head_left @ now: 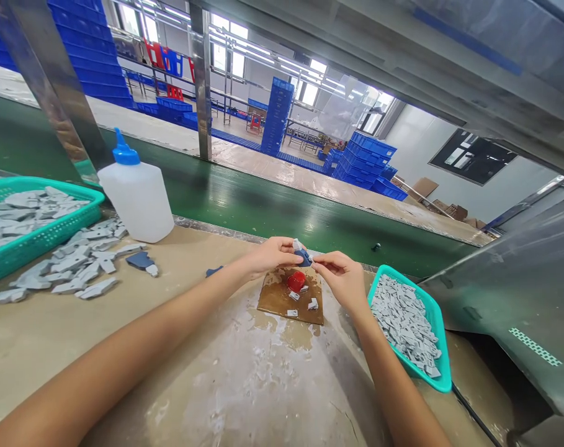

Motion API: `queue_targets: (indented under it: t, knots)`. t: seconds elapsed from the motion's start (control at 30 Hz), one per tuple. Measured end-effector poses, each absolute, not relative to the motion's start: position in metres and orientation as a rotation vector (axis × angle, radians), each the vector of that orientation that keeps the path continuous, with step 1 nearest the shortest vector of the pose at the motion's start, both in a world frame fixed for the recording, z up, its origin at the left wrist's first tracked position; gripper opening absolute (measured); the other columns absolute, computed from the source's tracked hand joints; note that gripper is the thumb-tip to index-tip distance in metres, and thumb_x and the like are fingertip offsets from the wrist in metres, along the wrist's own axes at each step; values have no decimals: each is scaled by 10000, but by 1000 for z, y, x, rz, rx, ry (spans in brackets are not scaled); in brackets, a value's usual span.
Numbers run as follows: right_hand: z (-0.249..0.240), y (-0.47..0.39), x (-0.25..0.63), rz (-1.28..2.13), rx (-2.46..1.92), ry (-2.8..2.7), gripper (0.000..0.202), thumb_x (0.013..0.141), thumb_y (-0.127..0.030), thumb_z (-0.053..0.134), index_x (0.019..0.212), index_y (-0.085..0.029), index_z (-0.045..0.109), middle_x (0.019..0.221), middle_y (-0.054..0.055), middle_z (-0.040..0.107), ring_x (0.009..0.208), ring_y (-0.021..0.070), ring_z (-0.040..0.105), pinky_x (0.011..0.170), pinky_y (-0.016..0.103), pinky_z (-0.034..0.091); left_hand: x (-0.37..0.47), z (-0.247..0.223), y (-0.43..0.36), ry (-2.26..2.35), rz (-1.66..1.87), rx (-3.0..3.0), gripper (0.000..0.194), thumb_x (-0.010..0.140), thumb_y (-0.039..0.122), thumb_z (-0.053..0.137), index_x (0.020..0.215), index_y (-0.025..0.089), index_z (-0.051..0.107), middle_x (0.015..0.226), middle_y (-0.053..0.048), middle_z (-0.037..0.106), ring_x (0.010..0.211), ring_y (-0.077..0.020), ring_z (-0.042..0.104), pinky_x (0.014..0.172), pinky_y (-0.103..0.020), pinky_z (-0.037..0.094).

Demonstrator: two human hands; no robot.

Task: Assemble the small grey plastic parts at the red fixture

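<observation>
My left hand [276, 256] is closed on a small dark blue and light grey part [303, 254], raised above a brown board [275, 298]. My right hand [340, 273] pinches at the part's right end, where a small pale piece shows between the fingertips. Below them on the wet board sit a red cap-like cup [296, 281] and several small grey pieces [313, 303]. Another blue and grey part [143, 262] lies on the table to the left, and a blue piece [214, 271] shows just beyond my left forearm.
A teal basket [95, 208] of grey parts and a loose pile [77, 267] are at left, beside a white bottle [139, 198] with a blue nozzle. Another teal basket [442, 347] of small grey pieces stands right. A green belt [244, 205] runs behind the table.
</observation>
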State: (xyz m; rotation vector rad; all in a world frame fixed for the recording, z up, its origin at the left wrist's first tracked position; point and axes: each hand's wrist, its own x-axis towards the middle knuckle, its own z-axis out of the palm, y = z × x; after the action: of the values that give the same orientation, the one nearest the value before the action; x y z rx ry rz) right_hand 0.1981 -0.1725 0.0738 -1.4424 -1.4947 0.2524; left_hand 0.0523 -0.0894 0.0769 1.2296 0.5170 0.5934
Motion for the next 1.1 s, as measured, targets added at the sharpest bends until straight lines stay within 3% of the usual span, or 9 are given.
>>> queue_targets:
  t: [0.17,0.37,0.77,0.9,1.1]
  knots:
    - [72,-172,198,305,-1425,-1526,68,645,-200,615,687,-181,666,706,37,632,651,141,570,606,268,471,53,72,-88,512,603,1218,198,548,155,697,724,111,617,748,-40,634,660,-106,571,684,-247,432]
    - [62,-168,198,422,-1274,-1510,223,641,-204,609,857,-191,662,872,54,582,658,117,551,626,279,488,58,68,-94,522,672,1097,286,503,186,734,762,125,631,761,-31,636,669,-110,583,676,-244,447]
    - [67,-174,187,-241,-1381,-1679,233,750,-142,477,899,-186,651,868,66,651,787,157,595,719,294,494,75,61,-111,521,924,900,305,473,196,738,752,139,629,723,-6,624,668,-93,570,667,-223,462]
    - [66,-175,183,-97,-1410,-1607,252,723,-155,502,929,-191,643,974,78,622,828,162,586,734,304,491,76,62,-119,503,1026,902,295,474,209,734,737,144,619,750,-1,626,730,-111,571,727,-249,464]
    - [75,-173,184,230,-1412,-1546,356,674,-206,561,1028,-221,598,1249,82,452,1021,195,503,791,328,463,76,67,-113,535,966,883,281,570,197,680,829,149,583,801,-10,619,739,-91,570,779,-252,449]
